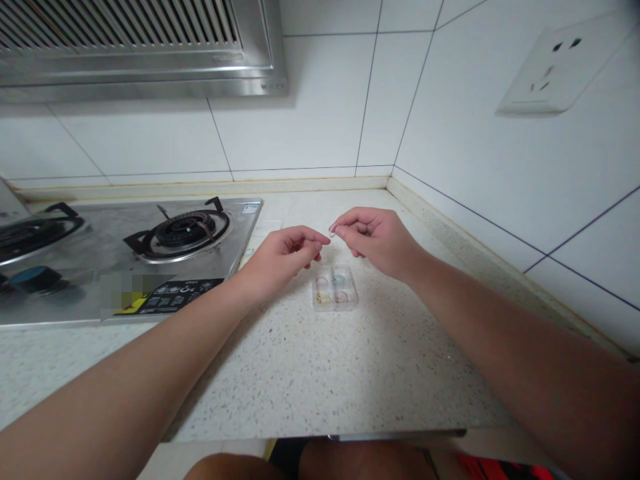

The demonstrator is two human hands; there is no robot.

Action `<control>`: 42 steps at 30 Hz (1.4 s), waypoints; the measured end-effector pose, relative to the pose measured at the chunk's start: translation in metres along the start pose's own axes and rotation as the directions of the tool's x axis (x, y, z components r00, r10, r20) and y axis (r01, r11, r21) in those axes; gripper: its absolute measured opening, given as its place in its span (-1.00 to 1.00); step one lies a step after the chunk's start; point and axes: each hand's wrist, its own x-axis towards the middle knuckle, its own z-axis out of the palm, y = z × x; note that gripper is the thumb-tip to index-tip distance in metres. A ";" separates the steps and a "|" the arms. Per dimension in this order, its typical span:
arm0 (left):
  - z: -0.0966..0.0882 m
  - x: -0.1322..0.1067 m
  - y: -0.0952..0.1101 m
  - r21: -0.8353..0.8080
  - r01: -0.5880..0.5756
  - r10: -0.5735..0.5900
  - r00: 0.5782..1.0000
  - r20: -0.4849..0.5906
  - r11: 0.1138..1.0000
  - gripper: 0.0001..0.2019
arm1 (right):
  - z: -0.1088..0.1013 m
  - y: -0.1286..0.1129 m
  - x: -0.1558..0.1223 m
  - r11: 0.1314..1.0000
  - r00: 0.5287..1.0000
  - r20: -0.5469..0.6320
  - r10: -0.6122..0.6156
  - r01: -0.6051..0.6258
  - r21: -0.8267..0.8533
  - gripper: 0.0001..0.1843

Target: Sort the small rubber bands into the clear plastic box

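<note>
My right hand [373, 237] is closed in a pinch on a small pale loop [333, 233]; its exact kind is too small to make out. Facing it, my left hand [287, 253] has the index finger stretched toward the loop, thumb apart below, with nothing visible in the fingers. Just under both hands, a clear plastic compartment box [345, 307] sits uncovered on the speckled counter [310, 373]. Small pink, green, yellow and red loop-like pieces lie in its compartments.
Left of the hands is a steel gas stove [110, 240] with black burners [185, 230]. A faint clear flat piece [267, 227] lies beside its edge, partly behind my left hand. Tiled walls meet behind, below a range hood [150, 83]; a socket [555, 73] is at right.
</note>
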 end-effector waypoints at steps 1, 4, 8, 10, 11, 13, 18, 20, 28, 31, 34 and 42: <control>0.000 0.000 0.000 0.000 0.002 -0.002 1.000 0.002 1.000 -0.81 | 0.000 0.000 0.000 1.000 1.000 -0.001 0.002 -0.002 0.006 -0.78; 0.000 0.000 0.000 0.005 0.006 -0.006 1.000 0.006 1.000 -0.82 | 0.001 0.001 0.000 1.000 1.000 -0.004 0.004 -0.004 0.020 -0.75; 0.000 0.000 -0.001 0.018 0.002 -0.002 1.000 0.013 1.000 -0.82 | 0.001 0.003 0.000 1.000 1.000 0.004 -0.001 0.001 0.027 -0.73; 0.000 0.000 -0.002 0.016 0.001 -0.001 1.000 0.014 1.000 -0.82 | 0.000 0.005 0.000 1.000 1.000 0.011 -0.002 0.002 0.030 -0.73; 0.000 0.000 -0.002 0.014 0.000 -0.001 1.000 0.015 1.000 -0.83 | 0.000 0.005 0.000 0.999 1.000 0.014 -0.005 0.004 0.033 -0.73; 0.000 0.000 -0.002 0.013 0.001 -0.001 1.000 0.013 1.000 -0.84 | 0.000 0.005 0.000 0.999 1.000 0.016 -0.012 0.011 0.034 -0.73; 0.001 0.000 0.000 0.015 -0.003 0.003 1.000 0.009 1.000 -0.84 | 0.000 0.003 0.000 0.999 0.999 0.019 -0.033 0.033 0.025 -0.73; 0.001 -0.001 0.001 0.013 -0.006 0.006 1.000 0.007 1.000 -0.84 | 0.000 0.002 0.000 0.999 0.999 0.026 -0.036 0.035 0.023 -0.73; 0.001 -0.001 0.000 0.010 -0.005 0.004 1.000 0.015 1.000 -0.85 | 0.000 0.005 -0.001 0.999 0.999 0.023 -0.026 0.026 0.019 -0.76; 0.001 -0.001 0.000 0.018 -0.003 0.003 1.000 0.016 1.000 -0.85 | 0.000 0.004 -0.001 1.000 0.999 0.024 -0.020 0.020 0.006 -0.78; 0.001 -0.001 0.002 0.023 -0.004 0.003 1.000 0.016 1.000 -0.85 | 0.001 0.002 -0.001 1.000 1.000 0.025 -0.010 0.010 -0.015 -0.78; 0.001 0.000 0.000 0.027 -0.006 0.006 1.000 0.016 1.000 -0.85 | 0.000 0.004 -0.001 0.999 0.999 0.035 -0.004 0.005 -0.039 -0.78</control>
